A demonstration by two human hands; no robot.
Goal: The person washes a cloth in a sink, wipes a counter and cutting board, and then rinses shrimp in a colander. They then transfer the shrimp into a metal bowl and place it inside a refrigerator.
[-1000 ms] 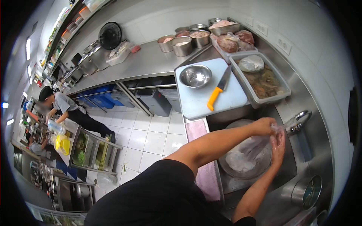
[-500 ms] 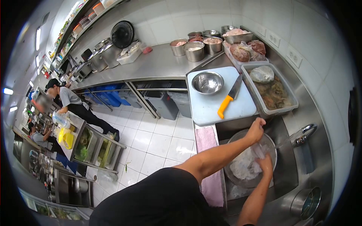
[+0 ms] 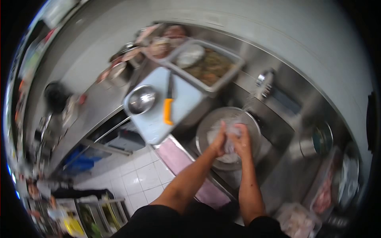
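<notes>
Right now I have both hands over the big bowl [image 3: 205,125] in the sink [image 3: 279,125], the left hand [image 3: 218,143] and right hand [image 3: 241,141] cupped together and gripping a pale wad [image 3: 231,143] between them; it is too blurred for me to tell what it is. More pale stuff lies below in the bowl. I see water [image 3: 248,104] running from the tap [image 3: 265,82] toward them. Beside the sink, the board [image 3: 186,97] carries a small bowl [image 3: 142,99] and a knife [image 3: 168,109], its orange handle toward me. A tub [image 3: 211,89] sits next to the board.
</notes>
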